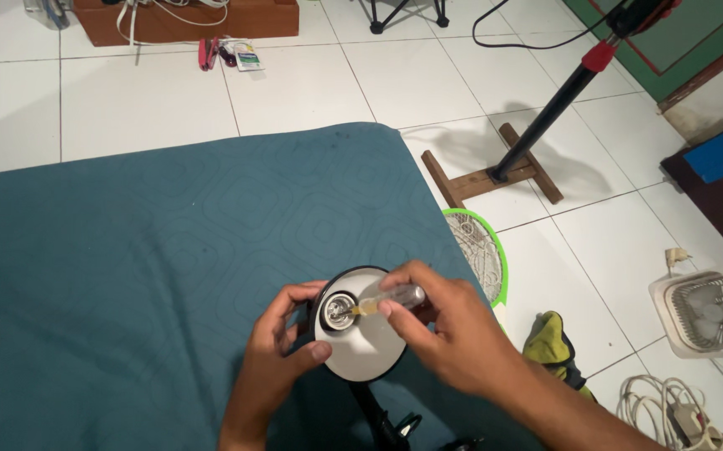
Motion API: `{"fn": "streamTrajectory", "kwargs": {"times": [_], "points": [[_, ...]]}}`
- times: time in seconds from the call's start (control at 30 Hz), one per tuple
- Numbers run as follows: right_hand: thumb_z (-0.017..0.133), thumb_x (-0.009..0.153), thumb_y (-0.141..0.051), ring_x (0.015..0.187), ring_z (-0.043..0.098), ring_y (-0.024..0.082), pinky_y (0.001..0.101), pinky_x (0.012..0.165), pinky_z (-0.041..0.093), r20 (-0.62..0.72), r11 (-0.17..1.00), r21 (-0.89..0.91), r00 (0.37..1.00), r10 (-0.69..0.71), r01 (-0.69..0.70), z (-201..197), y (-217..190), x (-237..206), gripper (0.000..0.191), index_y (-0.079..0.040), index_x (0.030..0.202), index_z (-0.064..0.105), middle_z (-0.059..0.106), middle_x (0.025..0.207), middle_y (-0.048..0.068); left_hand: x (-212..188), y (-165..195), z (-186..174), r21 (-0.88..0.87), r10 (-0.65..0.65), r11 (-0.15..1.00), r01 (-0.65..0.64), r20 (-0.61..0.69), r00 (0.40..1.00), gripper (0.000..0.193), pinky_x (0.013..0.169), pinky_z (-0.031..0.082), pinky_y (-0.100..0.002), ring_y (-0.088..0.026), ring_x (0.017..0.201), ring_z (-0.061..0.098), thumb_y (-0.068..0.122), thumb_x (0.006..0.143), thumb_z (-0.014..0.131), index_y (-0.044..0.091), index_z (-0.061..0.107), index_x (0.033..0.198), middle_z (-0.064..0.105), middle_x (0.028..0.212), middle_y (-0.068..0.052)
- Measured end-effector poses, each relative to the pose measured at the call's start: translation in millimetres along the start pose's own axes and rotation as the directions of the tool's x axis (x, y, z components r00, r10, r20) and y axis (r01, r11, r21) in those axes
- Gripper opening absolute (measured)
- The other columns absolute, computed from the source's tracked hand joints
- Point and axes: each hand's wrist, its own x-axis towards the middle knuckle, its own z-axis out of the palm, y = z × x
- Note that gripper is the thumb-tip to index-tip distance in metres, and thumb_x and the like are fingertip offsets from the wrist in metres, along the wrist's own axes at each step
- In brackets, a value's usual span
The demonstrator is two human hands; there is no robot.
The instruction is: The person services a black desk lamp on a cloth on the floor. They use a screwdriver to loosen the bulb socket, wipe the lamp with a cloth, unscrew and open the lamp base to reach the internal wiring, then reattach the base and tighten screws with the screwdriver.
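Here, over a teal mattress (153, 250), the left hand (274, 359) grips the rim of a white lamp shade (367, 347) while the right hand (449, 330) pinches a clear-handled screwdriver (391, 298) (lying level), its tip pointing left into the socket (338, 311).

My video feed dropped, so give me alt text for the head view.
Over a teal mat, the left hand steadies a lamp shade while the right hand pokes a clear-handled screwdriver into its socket. White tiled floor surrounds them.
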Motion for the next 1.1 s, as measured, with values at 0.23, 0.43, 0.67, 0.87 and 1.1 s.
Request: {"fn": "streamTrajectory", "kwargs": {"times": [0.23,0.43,0.67,0.87,1.1], "points": [[0.065,0.096,-0.023,0.066,0.078,0.02,0.0332,0.058,0.06,0.018,0.979,-0.102,0.984,-0.176,0.177,-5.7,-3.7,1.0,0.024,-0.002,0.107,0.065,0.078,0.083,0.013,-0.6,-1.4,0.1,0.0,-0.02,1.0,0.02,-0.027,0.999,0.062,0.11,0.048,-0.041,-0.027,0.127,0.059,0.025,0.072,0.084,0.0,0.058,0.122,0.061,0.136,-0.016],[0.063,0.101,-0.045,0.074,0.07,0.04,0.0492,0.067,0.053,0.099,0.698,-0.716,0.992,0.072,0.021,2.4,-19.5,8.1,0.037,-0.009,0.098,0.062,0.072,0.074,0.019,-1.0,-5.1,-7.8,-0.037,-0.159,0.987,0.156,-0.104,0.982,0.061,0.094,0.054,-0.038,-0.024,0.118,0.063,0.019,0.07,0.081,0.004,0.058,0.124,0.061,0.132,-0.01],[0.055,0.099,-0.022,0.071,0.067,0.044,0.052,0.059,0.051,0.282,0.751,-0.403,0.852,-0.442,0.523,-4.9,-22.2,9.0,0.024,-0.002,0.111,0.05,0.068,0.087,0.019,3.6,-15.1,-10.1,-0.029,-0.063,0.998,0.062,-0.051,0.997,0.056,0.096,0.055,-0.037,-0.021,0.117,0.063,0.017,0.075,0.078,0.001,0.059,0.125,0.061,0.129,-0.011],[0.058,0.103,-0.047,0.064,0.067,0.042,0.0522,0.058,0.053,0.152,0.602,-0.785,0.988,-0.038,0.144,4.6,-9.6,30.5,0.038,-0.009,0.095,0.058,0.067,0.066,0.017,3.5,-28.9,-17.1,0.038,-0.036,0.999,0.039,-0.072,0.997,0.056,0.098,0.054,-0.036,-0.019,0.118,0.062,0.018,0.077,0.077,0.0,0.06,0.126,0.062,0.124,-0.013],[0.066,0.091,-0.021,0.069,0.068,0.043,0.051,0.058,0.053,0.34,0.645,-0.516,0.826,-0.45,0.564,-2.7,-12.4,21.8,0.023,-0.001,0.1,0.06,0.068,0.086,0.022,14.3,-57.9,-29.9,-0.03,0.09,0.995,-0.091,-0.02,0.996,0.06,0.085,0.052,-0.029,-0.018,0.099,0.065,0.048,0.094,0.061,-0.002,0.063,0.129,0.07,0.111,-0.012]]}}
